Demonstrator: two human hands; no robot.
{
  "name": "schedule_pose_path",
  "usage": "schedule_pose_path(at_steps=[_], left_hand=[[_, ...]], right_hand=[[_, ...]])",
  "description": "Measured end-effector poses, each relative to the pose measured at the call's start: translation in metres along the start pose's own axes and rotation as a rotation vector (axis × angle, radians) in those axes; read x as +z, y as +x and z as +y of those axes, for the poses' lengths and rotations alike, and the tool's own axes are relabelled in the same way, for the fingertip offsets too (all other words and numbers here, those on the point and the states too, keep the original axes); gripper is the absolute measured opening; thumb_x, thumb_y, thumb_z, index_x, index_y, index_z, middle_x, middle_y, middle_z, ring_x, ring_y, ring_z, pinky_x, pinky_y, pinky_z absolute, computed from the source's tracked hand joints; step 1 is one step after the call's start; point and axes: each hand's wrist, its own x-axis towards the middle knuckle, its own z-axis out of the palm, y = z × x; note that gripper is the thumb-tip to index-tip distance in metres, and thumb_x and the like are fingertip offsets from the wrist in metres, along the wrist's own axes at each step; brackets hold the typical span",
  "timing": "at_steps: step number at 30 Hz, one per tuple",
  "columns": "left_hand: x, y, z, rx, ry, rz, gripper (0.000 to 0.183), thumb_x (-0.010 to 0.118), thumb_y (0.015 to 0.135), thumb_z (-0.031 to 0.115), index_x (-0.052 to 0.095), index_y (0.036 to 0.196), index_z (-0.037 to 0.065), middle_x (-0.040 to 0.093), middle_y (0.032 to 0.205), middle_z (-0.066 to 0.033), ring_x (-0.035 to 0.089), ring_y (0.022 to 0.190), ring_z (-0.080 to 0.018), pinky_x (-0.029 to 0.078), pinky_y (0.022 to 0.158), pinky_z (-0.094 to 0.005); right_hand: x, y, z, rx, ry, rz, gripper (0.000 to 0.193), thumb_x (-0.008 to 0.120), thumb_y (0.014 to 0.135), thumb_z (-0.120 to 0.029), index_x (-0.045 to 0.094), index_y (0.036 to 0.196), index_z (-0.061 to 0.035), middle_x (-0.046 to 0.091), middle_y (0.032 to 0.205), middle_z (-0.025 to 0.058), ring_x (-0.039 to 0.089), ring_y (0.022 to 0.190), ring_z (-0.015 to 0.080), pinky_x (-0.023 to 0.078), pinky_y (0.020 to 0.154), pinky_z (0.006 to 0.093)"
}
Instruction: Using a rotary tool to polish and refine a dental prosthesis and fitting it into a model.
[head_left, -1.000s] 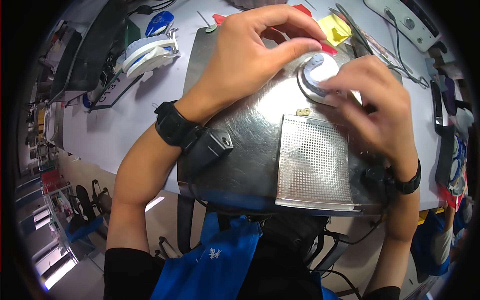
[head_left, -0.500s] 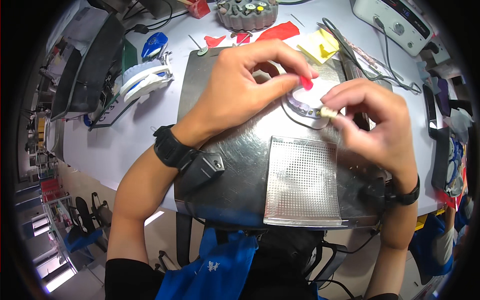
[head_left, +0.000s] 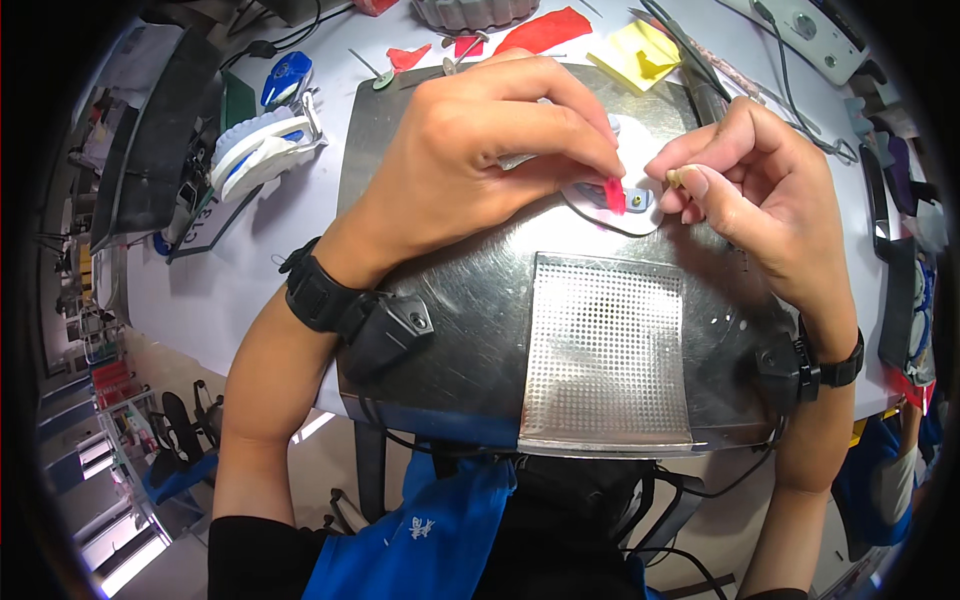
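My left hand (head_left: pixel 490 135) pinches a small strip of red articulating paper (head_left: pixel 615 197) between thumb and forefinger. The strip hangs over the teeth of a dental cast (head_left: pixel 628 222) on a pale, rounded base, hiding part of them. A small yellow-ringed opening shows in the cast just right of the paper. Beside the cast, my right hand (head_left: pixel 770 205) is closed, with a small tooth-coloured dental crown piece (head_left: pixel 677 179) held by thumb and fingertips. That piece is apart from the cast. Its exact shape is partly covered by my fingers.
A perforated metal tray (head_left: pixel 605 350) lies on the steel board (head_left: pixel 450 310) nearer me. Another mounted dental model (head_left: pixel 265 150) stands left. Red sheets (head_left: pixel 545 30), a yellow paper pad (head_left: pixel 637 55), a cabled white control box (head_left: pixel 810 35) and a grey round holder (head_left: pixel 475 12) sit farther back.
My left hand has brought the red paper down over the cast's teeth. My right hand has drawn the crown piece off to the right, away from the cast. The view has shifted slightly.
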Motion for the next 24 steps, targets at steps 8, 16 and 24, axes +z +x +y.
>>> schedule_pose_path(at_steps=[8, 16, 24], left_hand=[[0.000, -0.002, -0.005, 0.034, 0.101, 0.034, 0.022, 0.083, 0.076, 0.002, 0.080, 0.097, 0.007, 0.073, 0.088, -0.0053, 0.069, 0.081, -0.0209, 0.052, 0.073, -0.0306], [0.013, 0.000, 0.026, -0.151, 0.146, 0.009, 0.023, 0.086, 0.074, 0.010, 0.078, 0.096, 0.009, 0.066, 0.103, -0.0052, 0.063, 0.095, -0.0203, 0.051, 0.081, -0.0336], [0.014, 0.000, 0.033, -0.344, -0.064, 0.115, 0.009, 0.075, 0.088, 0.003, 0.075, 0.097, 0.001, 0.071, 0.099, -0.0065, 0.068, 0.098, -0.0162, 0.053, 0.087, -0.0308]], right_hand=[[0.005, -0.001, -0.008, 0.103, -0.174, -0.001, 0.020, 0.072, 0.094, -0.003, 0.065, 0.112, 0.0048, 0.071, 0.096, 0.0073, 0.068, 0.084, 0.0096, 0.056, 0.073, 0.0225], [0.002, 0.000, -0.007, 0.049, -0.206, 0.014, 0.021, 0.071, 0.092, 0.001, 0.066, 0.111, 0.0052, 0.070, 0.104, 0.0075, 0.069, 0.090, 0.0097, 0.058, 0.080, 0.0230], [0.004, -0.002, -0.007, 0.038, -0.340, -0.019, 0.013, 0.072, 0.090, 0.000, 0.067, 0.102, 0.0039, 0.071, 0.098, 0.0078, 0.071, 0.087, 0.0114, 0.058, 0.079, 0.0241]])
